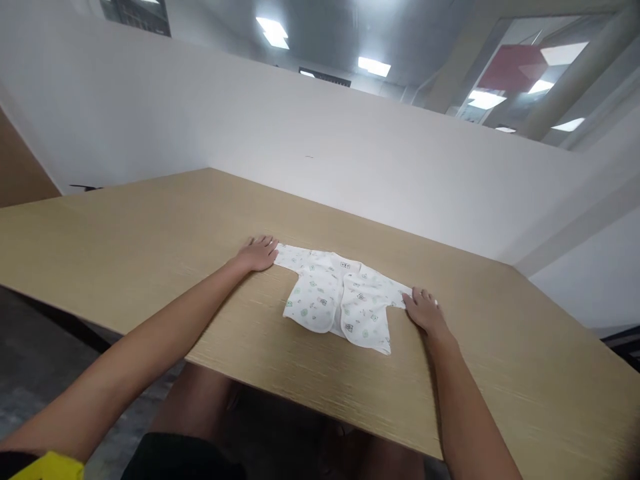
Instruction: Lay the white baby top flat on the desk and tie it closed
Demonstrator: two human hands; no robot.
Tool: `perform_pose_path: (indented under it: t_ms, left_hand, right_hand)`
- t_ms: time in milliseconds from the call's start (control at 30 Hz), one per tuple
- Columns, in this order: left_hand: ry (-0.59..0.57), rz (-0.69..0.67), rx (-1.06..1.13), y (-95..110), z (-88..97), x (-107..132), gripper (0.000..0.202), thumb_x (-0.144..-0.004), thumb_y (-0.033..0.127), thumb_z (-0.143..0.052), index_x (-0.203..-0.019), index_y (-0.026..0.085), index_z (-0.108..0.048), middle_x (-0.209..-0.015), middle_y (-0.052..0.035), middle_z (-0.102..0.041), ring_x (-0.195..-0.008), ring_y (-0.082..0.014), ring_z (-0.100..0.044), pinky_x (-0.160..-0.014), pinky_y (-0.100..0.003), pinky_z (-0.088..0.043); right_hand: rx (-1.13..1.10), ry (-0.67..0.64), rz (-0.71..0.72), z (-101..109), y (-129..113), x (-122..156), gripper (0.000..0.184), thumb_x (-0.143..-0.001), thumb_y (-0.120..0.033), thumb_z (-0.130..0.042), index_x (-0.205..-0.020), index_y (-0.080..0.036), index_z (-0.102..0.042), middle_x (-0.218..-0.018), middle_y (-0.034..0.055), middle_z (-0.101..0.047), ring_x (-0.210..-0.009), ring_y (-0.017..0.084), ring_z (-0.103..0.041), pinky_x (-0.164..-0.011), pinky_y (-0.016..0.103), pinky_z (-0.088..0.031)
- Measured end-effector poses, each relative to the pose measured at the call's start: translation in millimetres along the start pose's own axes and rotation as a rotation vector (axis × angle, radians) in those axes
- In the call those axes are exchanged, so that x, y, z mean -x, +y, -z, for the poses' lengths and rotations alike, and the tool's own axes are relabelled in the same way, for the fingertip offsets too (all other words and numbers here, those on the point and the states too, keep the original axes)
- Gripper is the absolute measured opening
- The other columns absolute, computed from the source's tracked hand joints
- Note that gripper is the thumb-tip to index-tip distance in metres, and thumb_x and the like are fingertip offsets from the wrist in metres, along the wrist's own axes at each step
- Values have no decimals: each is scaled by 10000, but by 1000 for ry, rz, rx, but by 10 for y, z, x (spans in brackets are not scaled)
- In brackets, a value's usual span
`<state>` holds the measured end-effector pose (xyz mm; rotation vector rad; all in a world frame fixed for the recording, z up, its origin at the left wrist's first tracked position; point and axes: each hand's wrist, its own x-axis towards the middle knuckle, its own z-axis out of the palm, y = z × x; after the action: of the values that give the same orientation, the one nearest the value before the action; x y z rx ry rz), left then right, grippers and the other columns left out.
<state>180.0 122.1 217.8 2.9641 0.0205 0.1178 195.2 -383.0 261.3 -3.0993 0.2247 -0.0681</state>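
Note:
A small white baby shirt [315, 293] with a green and grey print lies spread on the table, its front facing up and its sleeves stretched to both sides. My left hand [261, 253] rests flat at the end of the left sleeve, fingers extended. At the cuff of the other sleeve lies my right hand [424, 308], palm down with its fingers stretched out and the thumb touching the cloth. The front edges of the shirt meet near its middle, and a small printed label shows inside the neckline.
The wooden table [150, 220] reaches far to both sides, with its near edge just before my legs. A white wall [310, 147] stands behind it, topped by glass that reflects ceiling lights. A dark object [625, 343] is at the far right edge.

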Motion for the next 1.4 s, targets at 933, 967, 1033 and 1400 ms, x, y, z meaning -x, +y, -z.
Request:
perform_pose_path:
  t_ms: [933, 967, 1033, 1400]
  left_hand:
    - [217, -477, 219, 1177, -108, 578, 571, -1095, 509, -224, -1353, 304, -690, -1526, -15, -542, -1415, -255, -461, -1172, -495, -335]
    - [229, -481, 221, 1184, -102, 583, 569, -1095, 507, -231, -1319, 296, -709, -1507, -14, -560, -1400, -257, -473, -1172, -493, -333]
    - [253, -499, 228, 1193, -77, 589, 575, -1096, 499, -244, -1193, 258, -758, -1402, -21, -639, -1344, -255, -517, -1189, -489, -312]
    - [221, -235, 211, 590, -107, 157, 621, -1070, 508, -210, -1509, 222, -542, -1615, -34, -445, -1500, -226, -380, -1254, -465, -292]
  right_hand:
    - [-409, -830, 798, 520, -1264, 1351, 343, -929, -455, -643, -951, -134, -764, -731, 26, -638, -642, 86, -517, -592, 218, -366]
    - [-414, -862, 794, 528, -1257, 1350, 354, -914, -447, -662, -1025, -134, -784, -758, 37, -659, -673, 101, -565, -611, 217, -397]
    - [-426, -947, 797, 546, -1211, 1318, 418, -880, -432, -701, -1161, -133, -783, -811, 53, -684, -682, 111, -589, -608, 216, -416]
    - [-193, 33, 293, 113, -469, 391, 604, -1036, -496, -377, -1441, -76, -537, -1537, 206, -447, -1496, 321, -337, -1275, 518, -218]
